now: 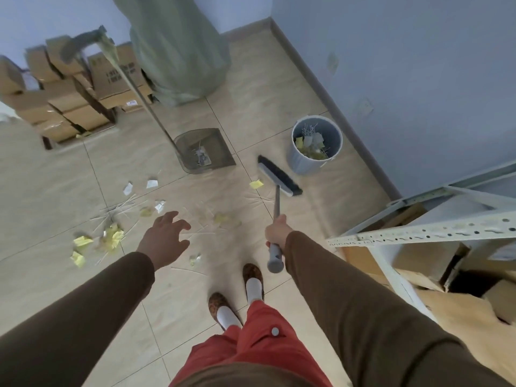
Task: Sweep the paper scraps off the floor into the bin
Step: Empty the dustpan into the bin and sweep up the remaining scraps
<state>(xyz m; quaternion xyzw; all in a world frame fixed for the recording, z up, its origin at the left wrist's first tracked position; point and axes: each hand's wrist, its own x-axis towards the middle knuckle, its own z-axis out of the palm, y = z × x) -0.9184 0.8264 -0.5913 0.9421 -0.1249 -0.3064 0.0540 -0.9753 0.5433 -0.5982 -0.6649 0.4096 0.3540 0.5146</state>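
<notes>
My right hand (276,233) grips the grey handle of a broom (279,175) whose black bristle head rests on the tiled floor beside a yellow scrap (256,184). My left hand (164,238) hovers open, fingers spread, above the floor, holding nothing. A long-handled grey dustpan (205,150) stands ahead with a few scraps inside; its handle leans up to the left, free of either hand. The round grey bin (317,145) sits by the right wall, holding paper scraps. Yellow and white paper scraps (111,237) and thin sticks lie scattered left and centre.
Stacked cardboard boxes (69,101) fill the far left. A large green sack (178,48) stands at the back wall. A white metal shelf frame (418,233) with cardboard beneath crowds the right. My two feet (237,291) stand at the centre bottom.
</notes>
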